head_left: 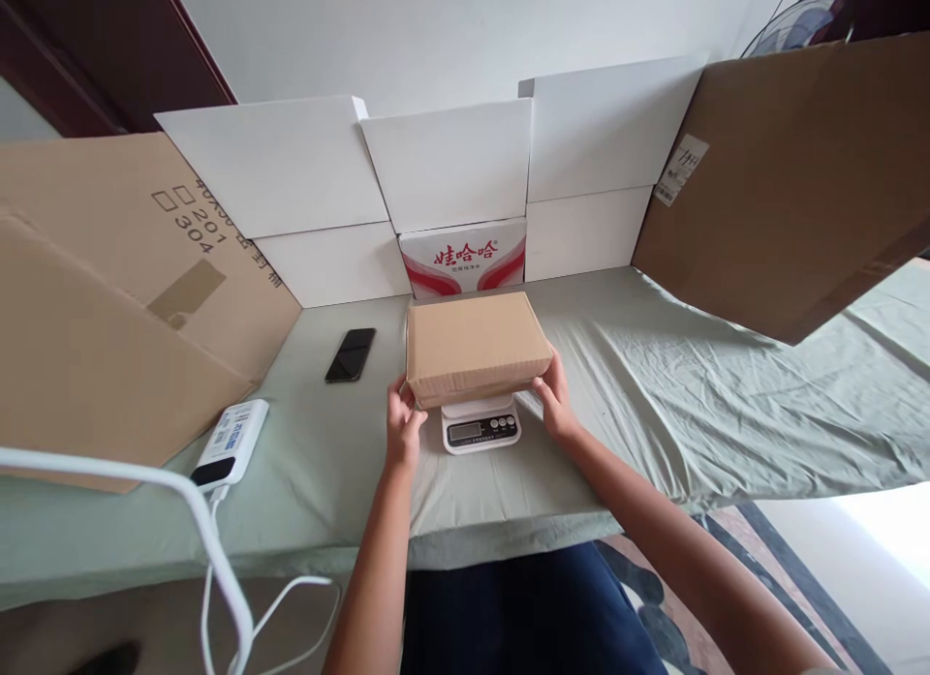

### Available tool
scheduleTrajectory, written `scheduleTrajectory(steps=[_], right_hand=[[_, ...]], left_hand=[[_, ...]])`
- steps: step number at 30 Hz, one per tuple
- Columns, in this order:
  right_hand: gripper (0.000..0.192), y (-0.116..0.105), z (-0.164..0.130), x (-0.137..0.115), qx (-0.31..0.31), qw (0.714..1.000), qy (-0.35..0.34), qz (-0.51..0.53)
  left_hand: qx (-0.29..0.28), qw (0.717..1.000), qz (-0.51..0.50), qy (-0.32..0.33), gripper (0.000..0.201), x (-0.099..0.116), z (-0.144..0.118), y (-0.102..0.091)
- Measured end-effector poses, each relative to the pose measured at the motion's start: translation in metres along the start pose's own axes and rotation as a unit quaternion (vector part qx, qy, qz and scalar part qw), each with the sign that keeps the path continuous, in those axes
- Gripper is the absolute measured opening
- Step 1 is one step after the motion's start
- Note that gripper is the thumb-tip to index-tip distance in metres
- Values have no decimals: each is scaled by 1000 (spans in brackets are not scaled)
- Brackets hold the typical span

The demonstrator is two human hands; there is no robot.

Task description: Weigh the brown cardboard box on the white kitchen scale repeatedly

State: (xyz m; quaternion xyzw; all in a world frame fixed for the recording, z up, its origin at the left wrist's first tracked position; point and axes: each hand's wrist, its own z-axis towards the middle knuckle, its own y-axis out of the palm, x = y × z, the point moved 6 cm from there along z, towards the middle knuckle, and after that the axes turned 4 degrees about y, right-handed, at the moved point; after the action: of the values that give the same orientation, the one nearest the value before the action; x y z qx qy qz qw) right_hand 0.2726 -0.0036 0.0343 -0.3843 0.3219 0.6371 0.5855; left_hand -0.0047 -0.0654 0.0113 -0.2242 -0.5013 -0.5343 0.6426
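Both hands, left (404,431) and right (553,400), clamped on brown box (474,348) atop small scale (480,424) on surface (675,404)

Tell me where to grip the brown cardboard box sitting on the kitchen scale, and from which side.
Grip the cardboard box at its two short ends, coming in from left and right, as the left hand and right hand do now. It is wider than the kitchen scale and overhangs it, leaving finger room under the bottom edges.
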Motion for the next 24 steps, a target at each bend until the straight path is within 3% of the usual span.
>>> scheduleTrajectory(steps=[6,18,24], right_hand=[[68,-2,-9,-7,-8,999,18,-26],[67,0,-7,-12,-12,999,11,-42],[65,-7,-8,-8,25,999,25,-36]], left_hand=[[-6,1000,4,-17,64,3,-20,-1],[-1,1000,19,-22,66,-4,-16,-4],[24,999,38,6,59,2,-17,-11]])
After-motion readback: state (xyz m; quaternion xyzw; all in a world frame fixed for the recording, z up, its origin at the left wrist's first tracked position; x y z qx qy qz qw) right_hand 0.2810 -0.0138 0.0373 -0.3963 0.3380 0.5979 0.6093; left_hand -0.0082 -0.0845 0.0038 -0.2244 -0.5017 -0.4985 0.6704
